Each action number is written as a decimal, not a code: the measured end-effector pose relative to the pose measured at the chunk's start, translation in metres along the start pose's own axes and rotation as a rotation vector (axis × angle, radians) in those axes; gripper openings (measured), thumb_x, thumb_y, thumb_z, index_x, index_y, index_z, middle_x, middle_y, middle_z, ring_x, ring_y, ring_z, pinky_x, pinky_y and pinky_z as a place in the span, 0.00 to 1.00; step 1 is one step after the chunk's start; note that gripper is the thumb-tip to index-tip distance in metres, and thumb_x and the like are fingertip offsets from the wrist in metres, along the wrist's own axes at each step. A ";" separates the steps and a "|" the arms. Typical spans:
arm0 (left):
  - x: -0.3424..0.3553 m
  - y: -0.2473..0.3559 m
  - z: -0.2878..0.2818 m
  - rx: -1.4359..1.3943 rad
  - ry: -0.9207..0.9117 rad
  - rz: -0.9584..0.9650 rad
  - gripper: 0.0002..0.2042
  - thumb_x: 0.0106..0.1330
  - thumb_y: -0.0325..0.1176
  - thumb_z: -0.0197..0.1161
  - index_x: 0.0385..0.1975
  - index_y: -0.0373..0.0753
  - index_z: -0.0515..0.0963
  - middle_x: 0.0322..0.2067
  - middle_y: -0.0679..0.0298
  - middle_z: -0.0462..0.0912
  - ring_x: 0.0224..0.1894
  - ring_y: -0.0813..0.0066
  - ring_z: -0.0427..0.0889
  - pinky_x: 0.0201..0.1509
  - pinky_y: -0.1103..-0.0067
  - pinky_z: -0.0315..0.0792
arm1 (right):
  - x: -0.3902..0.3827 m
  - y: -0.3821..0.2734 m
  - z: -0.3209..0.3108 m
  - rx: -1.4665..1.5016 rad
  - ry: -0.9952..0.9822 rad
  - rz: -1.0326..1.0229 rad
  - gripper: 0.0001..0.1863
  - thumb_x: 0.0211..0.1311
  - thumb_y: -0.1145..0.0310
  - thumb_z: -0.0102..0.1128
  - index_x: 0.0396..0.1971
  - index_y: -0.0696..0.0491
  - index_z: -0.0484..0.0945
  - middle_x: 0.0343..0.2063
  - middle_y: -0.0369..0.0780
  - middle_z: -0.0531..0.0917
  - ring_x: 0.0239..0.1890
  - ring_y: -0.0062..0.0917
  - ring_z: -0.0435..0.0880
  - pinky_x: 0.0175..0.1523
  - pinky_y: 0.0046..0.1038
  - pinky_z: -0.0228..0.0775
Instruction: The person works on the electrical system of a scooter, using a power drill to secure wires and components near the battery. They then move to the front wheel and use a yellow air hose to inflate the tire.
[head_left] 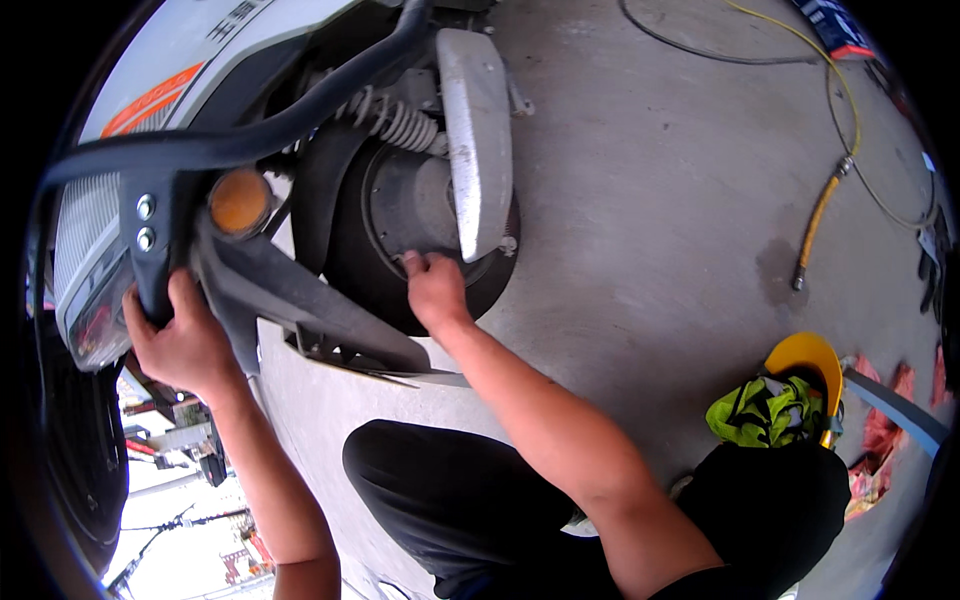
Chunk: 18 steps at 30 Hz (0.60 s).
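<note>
My left hand (190, 345) is closed round the lower end of a black bracket (152, 262) with two shiny bolts. This bracket joins a thick black tubular bar (215, 150) on the white vehicle (165, 62). At the lower edge of the wheel rim (405, 205), the fingers of my right hand (437, 293) are bent and pinched together; whatever lies between them is hidden. Around the rim runs a black tyre (352, 270). A silver metal arm (478, 140) crosses in front of the wheel, beside a coil spring (405, 122).
An orange round lamp (240, 203) and a dark plastic fender (300, 290) sit between my hands. On the grey floor (620, 220) lie a hose with an orange end (820, 225), a yellow hard hat (808, 355) and a bright green bundle of cloth (765, 412).
</note>
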<state>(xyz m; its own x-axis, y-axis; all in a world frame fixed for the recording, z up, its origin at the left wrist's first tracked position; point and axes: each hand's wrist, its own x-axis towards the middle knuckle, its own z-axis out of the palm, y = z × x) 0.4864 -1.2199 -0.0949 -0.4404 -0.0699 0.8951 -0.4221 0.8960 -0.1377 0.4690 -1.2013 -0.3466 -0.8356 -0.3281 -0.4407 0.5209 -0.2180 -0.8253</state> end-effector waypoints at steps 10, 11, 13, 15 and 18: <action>0.001 -0.006 0.004 0.057 0.012 -0.026 0.21 0.53 0.40 0.66 0.40 0.28 0.78 0.31 0.55 0.83 0.31 0.69 0.79 0.39 0.76 0.73 | 0.005 0.004 0.003 -0.047 -0.053 0.013 0.13 0.53 0.66 0.62 0.28 0.63 0.80 0.30 0.58 0.80 0.41 0.51 0.80 0.46 0.44 0.71; 0.000 -0.004 0.003 0.013 0.037 -0.026 0.20 0.53 0.39 0.66 0.40 0.29 0.78 0.30 0.55 0.82 0.29 0.69 0.78 0.38 0.75 0.72 | 0.000 0.002 0.002 -0.043 -0.074 -0.002 0.12 0.53 0.67 0.62 0.28 0.63 0.80 0.30 0.58 0.80 0.41 0.51 0.80 0.46 0.44 0.71; 0.001 -0.002 0.002 0.015 0.035 0.006 0.18 0.53 0.39 0.65 0.37 0.30 0.78 0.28 0.56 0.82 0.27 0.69 0.76 0.36 0.75 0.71 | -0.002 0.001 0.002 -0.027 -0.059 -0.010 0.12 0.54 0.66 0.61 0.28 0.62 0.80 0.30 0.57 0.80 0.41 0.51 0.80 0.45 0.43 0.71; -0.001 0.005 0.002 0.014 0.023 0.003 0.16 0.53 0.38 0.65 0.36 0.31 0.78 0.27 0.57 0.81 0.26 0.69 0.75 0.36 0.75 0.71 | 0.004 0.008 0.004 -0.002 0.012 0.003 0.12 0.55 0.65 0.60 0.28 0.61 0.80 0.30 0.56 0.81 0.40 0.51 0.80 0.45 0.43 0.71; -0.001 0.007 0.005 -0.017 0.018 0.005 0.15 0.54 0.37 0.64 0.34 0.32 0.77 0.25 0.58 0.80 0.25 0.69 0.74 0.35 0.76 0.70 | 0.010 0.017 0.005 0.041 -0.007 0.004 0.13 0.58 0.64 0.61 0.29 0.61 0.80 0.25 0.50 0.81 0.34 0.41 0.81 0.42 0.37 0.71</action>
<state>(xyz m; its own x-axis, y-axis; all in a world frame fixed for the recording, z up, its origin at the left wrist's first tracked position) 0.4800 -1.2158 -0.0993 -0.4279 -0.0571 0.9020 -0.4064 0.9036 -0.1356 0.4707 -1.2127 -0.3632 -0.8321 -0.3356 -0.4416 0.5313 -0.2538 -0.8083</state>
